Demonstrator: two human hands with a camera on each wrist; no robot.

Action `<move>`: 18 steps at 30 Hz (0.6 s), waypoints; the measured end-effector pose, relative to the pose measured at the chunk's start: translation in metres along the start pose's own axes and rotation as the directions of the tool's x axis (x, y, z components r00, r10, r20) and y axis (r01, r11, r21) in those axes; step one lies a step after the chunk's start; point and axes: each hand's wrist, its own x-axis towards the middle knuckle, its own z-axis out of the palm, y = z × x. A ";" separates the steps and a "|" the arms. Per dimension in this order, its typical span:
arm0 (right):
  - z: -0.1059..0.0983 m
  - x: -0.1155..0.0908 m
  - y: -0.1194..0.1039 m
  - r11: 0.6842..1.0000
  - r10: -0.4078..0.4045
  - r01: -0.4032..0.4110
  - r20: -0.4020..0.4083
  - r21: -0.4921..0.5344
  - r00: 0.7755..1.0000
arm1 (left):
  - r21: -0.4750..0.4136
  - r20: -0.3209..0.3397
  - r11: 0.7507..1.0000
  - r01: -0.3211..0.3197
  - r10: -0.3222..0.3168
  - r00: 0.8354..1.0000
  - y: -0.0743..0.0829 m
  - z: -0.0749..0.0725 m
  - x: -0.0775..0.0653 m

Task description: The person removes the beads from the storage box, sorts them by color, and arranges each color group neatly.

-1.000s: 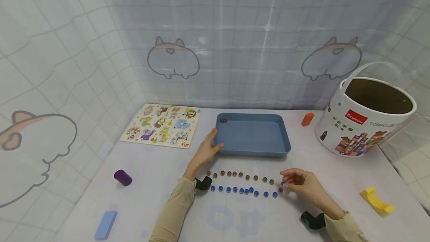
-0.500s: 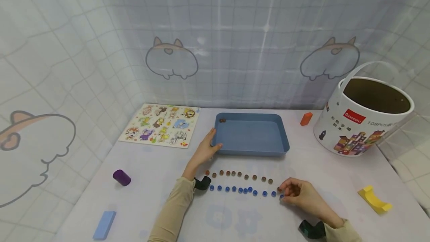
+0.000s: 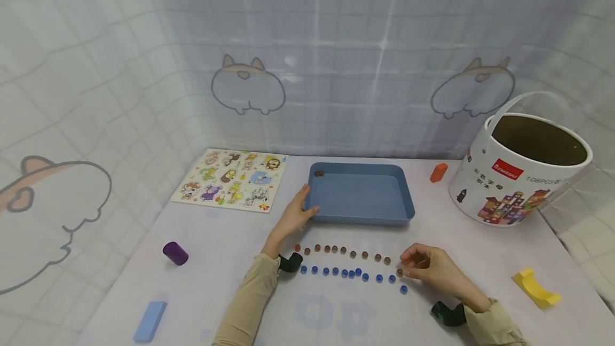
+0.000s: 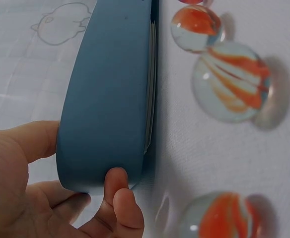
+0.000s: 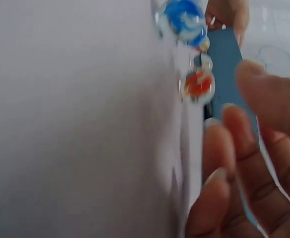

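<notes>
My left hand [image 3: 290, 219] holds the near left corner of a shallow blue tray [image 3: 361, 221], its thumb and fingers around the corner. In the left wrist view, fingertips [image 4: 116, 179] press against the tray's wall. My right hand [image 3: 439, 271] hovers at the right end of two rows of glass marbles, thumb and fingers apart with nothing between them. An orange marble [image 3: 400, 272] lies right by its thumb, and a blue marble [image 3: 403, 289] lies just nearer. Other orange marbles [image 3: 353, 254] form the far row, other blue marbles [image 3: 335, 271] the near one.
Small brown marbles [image 3: 319, 173] sit in the tray's far left corner. Around lie an animal puzzle board [image 3: 230, 179], a purple cylinder [image 3: 175, 253], a blue block [image 3: 150, 321], an orange block [image 3: 438, 172] and a yellow arch [image 3: 535, 288]. A white bucket [image 3: 509, 191] stands back right.
My right hand has set the blue marble down at the near row's right end, let go and lifted slightly away. The left hand has stayed at the tray.
</notes>
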 end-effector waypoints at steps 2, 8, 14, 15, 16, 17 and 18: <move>0.002 0.004 0.001 1.000 -0.014 0.014 0.041 0.004 0.999 | 0.002 0.002 1.000 0.005 -0.005 1.000 0.000 0.000 0.000; 0.008 0.010 0.002 0.996 -0.074 0.076 0.037 -0.046 0.997 | 0.002 0.001 1.000 0.008 -0.008 1.000 0.000 0.000 0.001; 0.009 0.019 0.001 0.992 -0.115 0.112 -0.039 -0.056 0.993 | 0.000 -0.004 1.000 -0.005 0.005 1.000 0.000 -0.001 0.000; 0.008 0.020 0.001 0.992 -0.112 0.109 -0.048 -0.062 0.993 | -0.002 -0.004 1.000 -0.005 0.005 1.000 -0.001 -0.001 0.000; 0.008 0.020 0.000 0.992 -0.108 0.105 -0.055 -0.068 0.993 | -0.001 -0.003 1.000 -0.004 0.004 1.000 -0.001 -0.001 0.001; 0.008 0.019 0.000 0.993 -0.100 0.095 -0.063 -0.077 0.993 | 0.002 -0.002 1.000 -0.004 0.004 1.000 -0.001 -0.001 0.001; 0.007 0.017 0.000 0.993 -0.093 0.087 -0.068 -0.086 0.993 | 0.002 0.000 1.000 -0.004 0.004 1.000 0.000 -0.001 0.001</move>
